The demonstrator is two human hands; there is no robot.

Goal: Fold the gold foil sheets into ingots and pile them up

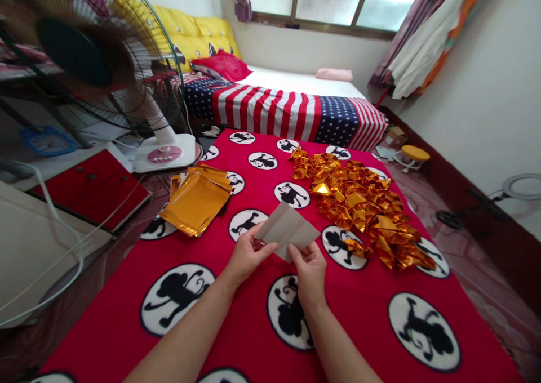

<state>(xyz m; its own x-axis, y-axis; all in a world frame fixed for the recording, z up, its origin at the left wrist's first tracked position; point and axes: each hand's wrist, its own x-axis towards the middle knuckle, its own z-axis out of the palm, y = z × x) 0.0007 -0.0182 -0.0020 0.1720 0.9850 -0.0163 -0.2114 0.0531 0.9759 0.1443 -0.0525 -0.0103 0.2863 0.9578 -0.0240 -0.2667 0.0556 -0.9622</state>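
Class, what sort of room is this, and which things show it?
Probably a bedroom in a home: there is a bed, a red pillow on it, and clothes hanging nearby.

Daylight from window (329,0), right pane nearly white. Room moderately bright; blue clock (48,141) sits in shade. Glare spots on crumpled foil (355,200); held sheet (289,231) matte, evenly lit. Fan (74,50) blades motion-blurred. Wide-angle stretching at edges; far detail soft.

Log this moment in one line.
left hand: holds grey sheet | right hand: holds same sheet | at left: gold stack | at right: gold heap
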